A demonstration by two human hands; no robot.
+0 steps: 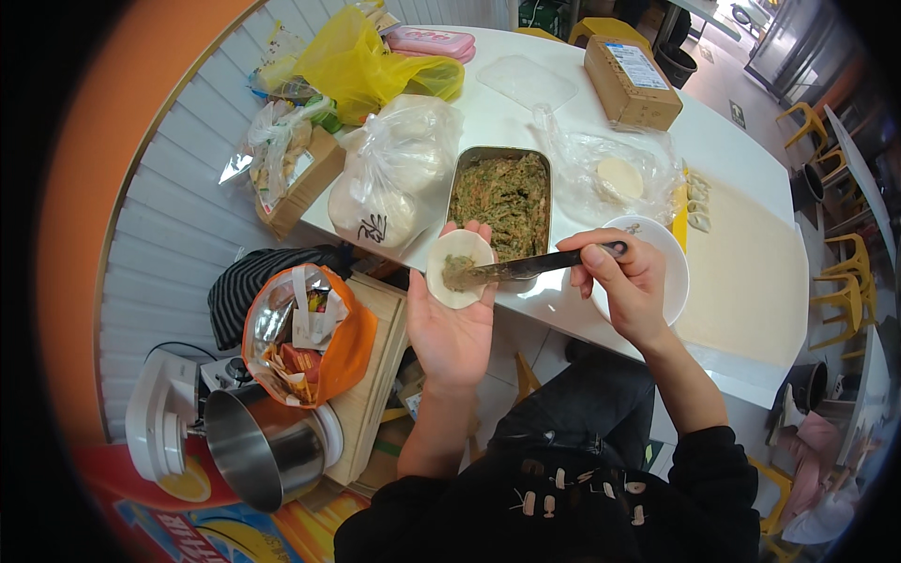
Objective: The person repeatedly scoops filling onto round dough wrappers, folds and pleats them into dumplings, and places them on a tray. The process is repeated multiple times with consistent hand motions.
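On the open palm of my left hand [452, 317] lies a round dough wrapper [445, 290] with a dab of green-flecked filling [459, 271] at its middle. My right hand [625, 281] grips a dark flat spreading utensil [538, 264], its tip touching the filling. Just beyond my left hand stands a metal tray of minced filling [501, 197]. A white bowl [677, 281] is partly behind my right hand. More round wrappers [621, 177] rest on a clear plastic bag [581, 190]. Several folded dumplings [698, 204] sit at the edge of a pale board or mat [750, 274].
A knotted plastic bag with white contents [398, 172], a yellow bag [366, 67], a pink case [431, 43], a clear lid [528, 81] and a cardboard box [632, 83] stand on the table. Left are an orange bag [348, 352] and a stand mixer's steel bowl [264, 443].
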